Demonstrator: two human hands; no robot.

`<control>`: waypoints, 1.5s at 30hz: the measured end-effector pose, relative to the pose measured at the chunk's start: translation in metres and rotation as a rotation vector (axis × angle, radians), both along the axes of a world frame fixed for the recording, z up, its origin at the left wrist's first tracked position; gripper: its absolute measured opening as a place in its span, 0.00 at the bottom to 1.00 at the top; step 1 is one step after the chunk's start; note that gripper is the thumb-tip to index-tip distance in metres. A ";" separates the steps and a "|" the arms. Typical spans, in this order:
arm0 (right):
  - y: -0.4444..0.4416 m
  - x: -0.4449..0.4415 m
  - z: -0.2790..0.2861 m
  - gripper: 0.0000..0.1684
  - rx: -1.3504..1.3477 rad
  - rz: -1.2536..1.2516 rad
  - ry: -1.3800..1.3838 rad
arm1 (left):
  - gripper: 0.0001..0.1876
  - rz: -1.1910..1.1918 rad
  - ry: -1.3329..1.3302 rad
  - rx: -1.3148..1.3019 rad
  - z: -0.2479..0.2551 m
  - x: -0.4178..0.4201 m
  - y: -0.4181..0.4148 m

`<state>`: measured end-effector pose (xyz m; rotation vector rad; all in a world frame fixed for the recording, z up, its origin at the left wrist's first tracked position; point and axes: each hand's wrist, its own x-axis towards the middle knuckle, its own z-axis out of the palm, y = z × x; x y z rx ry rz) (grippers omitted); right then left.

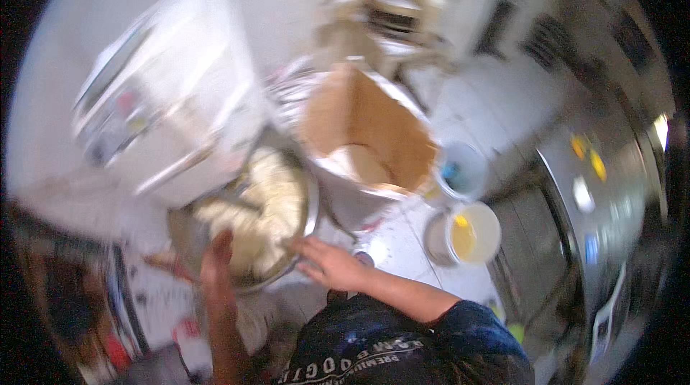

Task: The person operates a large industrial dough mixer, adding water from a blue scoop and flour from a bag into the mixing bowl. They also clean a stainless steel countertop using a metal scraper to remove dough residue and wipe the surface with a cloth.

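Pale dough (277, 199) fills much of the round metal bowl (311, 218) of a white dough mixer (210, 72). A metal bar (245, 203) crosses over the dough, partly hidden by it. My left hand (216, 258) is raised at the bowl's near left side, edge-on to the view and blurred. At the near right rim, my right hand (331, 264) reaches in with its fingers extended and somewhat apart. Its fingertips are close to the dough; blur hides whether they touch it. No tool shows in either hand.
Right of the mixer stands an open brown paper sack (377, 110) with white powder inside. Two plastic buckets stand on the tiled floor, a nearer one (439, 237) with yellowish contents and a farther one (469, 169) with something blue. A shiny metal surface (609, 223) curves along the right.
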<state>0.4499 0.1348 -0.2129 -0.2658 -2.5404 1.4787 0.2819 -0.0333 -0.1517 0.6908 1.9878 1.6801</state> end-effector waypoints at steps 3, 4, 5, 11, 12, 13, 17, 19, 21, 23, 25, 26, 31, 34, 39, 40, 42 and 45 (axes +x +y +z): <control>-0.003 0.073 -0.025 0.28 0.092 -0.172 -0.260 | 0.26 -0.258 -0.318 0.067 -0.004 0.024 -0.005; -0.005 0.098 -0.037 0.27 0.093 -0.277 -0.356 | 0.26 -0.349 -0.385 0.014 -0.006 0.030 -0.008; -0.012 0.131 -0.053 0.26 0.082 -0.364 -0.459 | 0.26 -0.507 -0.356 -0.069 -0.022 0.036 -0.011; -0.095 0.305 -0.140 0.23 -0.208 -0.951 -0.828 | 0.24 -0.939 -0.224 -0.365 -0.039 0.103 0.012; -0.117 0.331 -0.156 0.23 -0.304 -1.025 -0.833 | 0.23 -1.006 -0.236 -0.375 -0.044 0.109 0.018; -0.137 0.354 -0.175 0.23 -0.397 -1.094 -0.827 | 0.22 -1.068 -0.243 -0.382 -0.045 0.117 0.026; -0.246 0.416 -0.310 0.32 -0.441 -1.400 -0.708 | 0.22 -1.230 -0.134 -0.447 -0.038 0.182 0.073; -0.288 0.447 -0.378 0.28 -0.525 -1.144 -0.428 | 0.22 -1.285 -0.079 -0.400 -0.033 0.237 0.092; -0.306 0.487 -0.359 0.30 -0.737 -1.114 -0.433 | 0.23 -1.331 -0.087 -0.393 -0.028 0.296 0.104; -0.300 0.535 -0.212 0.38 -1.098 -1.385 -0.728 | 0.22 -1.380 -0.138 -0.427 -0.035 0.352 0.108; -0.345 0.573 -0.228 0.34 -0.795 -1.739 -0.612 | 0.21 -1.473 -0.174 -0.485 -0.037 0.426 0.112; -0.362 0.589 -0.245 0.33 -0.847 -1.980 -0.494 | 0.21 -1.550 -0.163 -0.500 -0.038 0.457 0.113; -0.427 0.682 -0.246 0.28 -0.790 -2.072 -0.669 | 0.21 -1.770 -0.161 -0.493 -0.027 0.593 0.113; -0.433 0.728 -0.240 0.26 -0.728 -2.172 -0.618 | 0.21 -1.762 -0.196 -0.504 -0.037 0.634 0.121; -0.363 0.788 -0.206 0.24 -0.611 -2.345 -0.333 | 0.19 -1.684 -0.150 -0.529 -0.051 0.682 0.153; -0.340 0.797 -0.188 0.23 -0.627 -2.369 -0.263 | 0.18 -1.686 -0.111 -0.495 -0.052 0.696 0.162; -0.308 0.818 -0.181 0.25 -0.581 -2.381 -0.174 | 0.17 -1.711 -0.038 -0.410 -0.058 0.726 0.187; -0.264 0.855 -0.161 0.26 -0.271 -2.387 -0.265 | 0.16 -1.731 0.052 -0.286 -0.065 0.771 0.230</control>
